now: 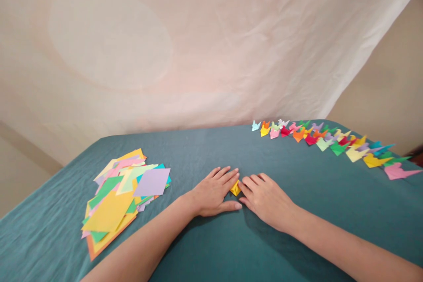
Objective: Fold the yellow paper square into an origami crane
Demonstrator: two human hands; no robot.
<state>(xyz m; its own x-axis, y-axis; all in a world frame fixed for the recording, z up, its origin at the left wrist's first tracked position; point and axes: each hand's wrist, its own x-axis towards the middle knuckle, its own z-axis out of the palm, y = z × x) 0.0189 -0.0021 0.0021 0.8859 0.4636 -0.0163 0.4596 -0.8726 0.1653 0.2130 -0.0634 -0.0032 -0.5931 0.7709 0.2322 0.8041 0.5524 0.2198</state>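
A small folded yellow paper [235,188] lies on the teal tablecloth [205,150] between my two hands. My left hand [214,192] lies flat with fingers stretched out, its fingertips pressing on the paper's left side. My right hand [266,198] rests palm down with fingers extended, its fingertips touching the paper's right edge. Most of the paper is hidden under the fingers.
A loose pile of coloured paper squares [122,189] lies at the left of the table. A curved row of several folded paper cranes [330,139] runs along the far right edge. A pale cloth backdrop [185,44] hangs behind the table.
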